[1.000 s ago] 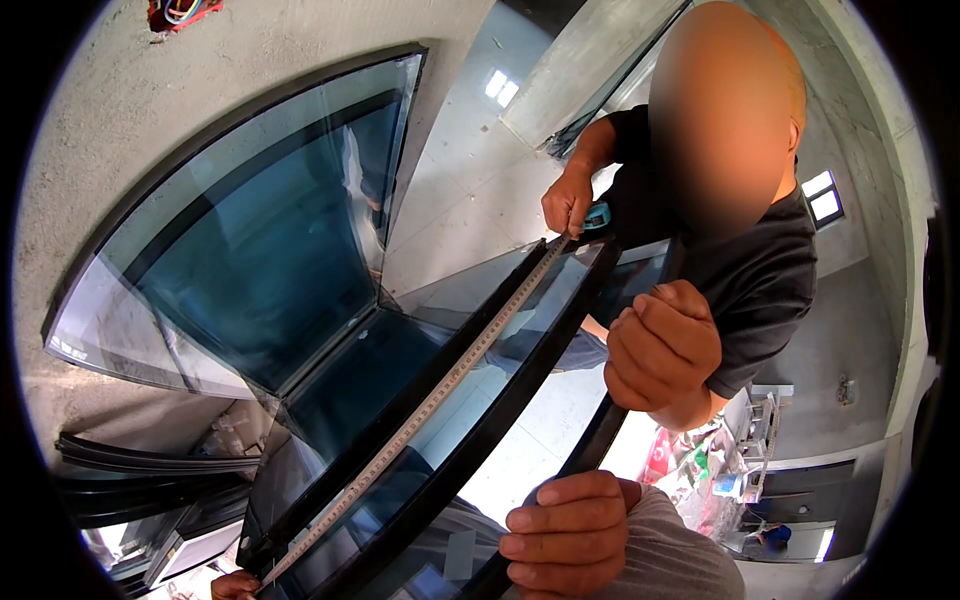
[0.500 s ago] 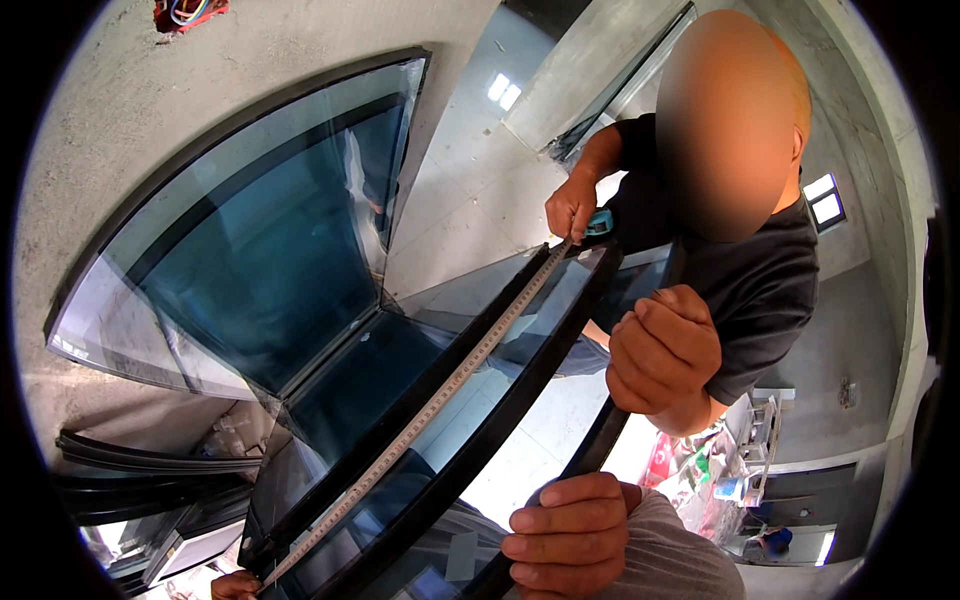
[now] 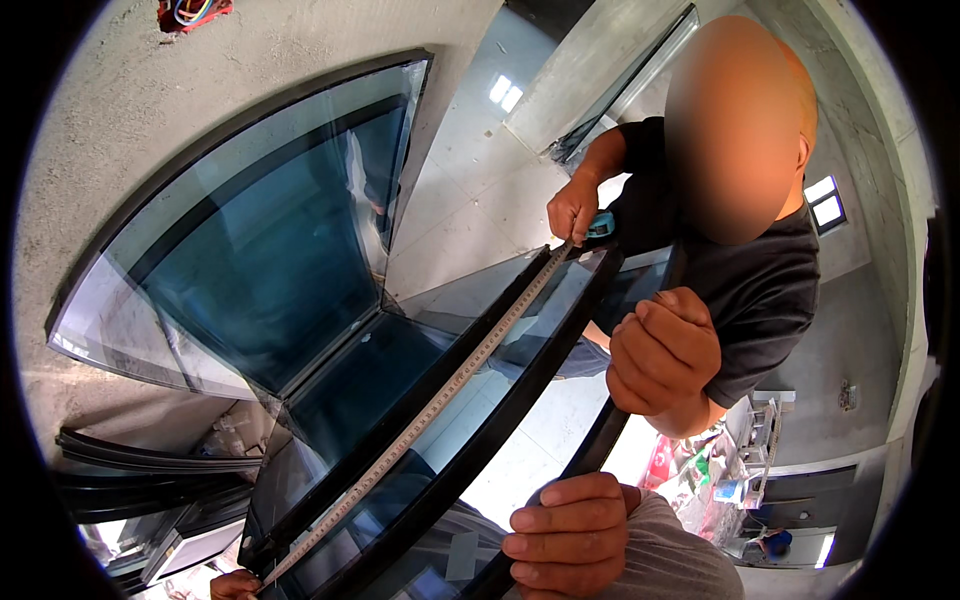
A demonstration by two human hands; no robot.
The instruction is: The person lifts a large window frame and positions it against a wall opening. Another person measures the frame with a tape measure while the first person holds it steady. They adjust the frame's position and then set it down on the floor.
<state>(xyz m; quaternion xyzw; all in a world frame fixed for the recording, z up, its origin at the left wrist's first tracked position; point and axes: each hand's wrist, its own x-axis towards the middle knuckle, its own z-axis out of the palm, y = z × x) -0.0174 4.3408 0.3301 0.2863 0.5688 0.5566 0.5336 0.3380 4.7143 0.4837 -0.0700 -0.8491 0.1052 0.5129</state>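
Observation:
A glass panel in a black frame (image 3: 500, 400) lies tilted between me and a co-worker. A yellow measuring tape (image 3: 440, 385) is stretched along the frame's length. At the bottom edge my left hand (image 3: 235, 585), only partly in view, pinches the tape's near end at the frame's corner. My right hand (image 3: 570, 530), in a grey sleeve, grips the frame's near right edge. At the far end, the co-worker's hand (image 3: 573, 207) holds the tape's blue case (image 3: 600, 225) against the frame. Their other hand (image 3: 665, 350) is clenched around the frame's right rail.
A second, larger blue-tinted glass panel (image 3: 250, 240) in a dark frame leans against the concrete wall on the left. Black frame profiles (image 3: 150, 480) are stacked at the lower left. The floor is pale tile (image 3: 480, 200). Small items clutter the lower right (image 3: 730, 480).

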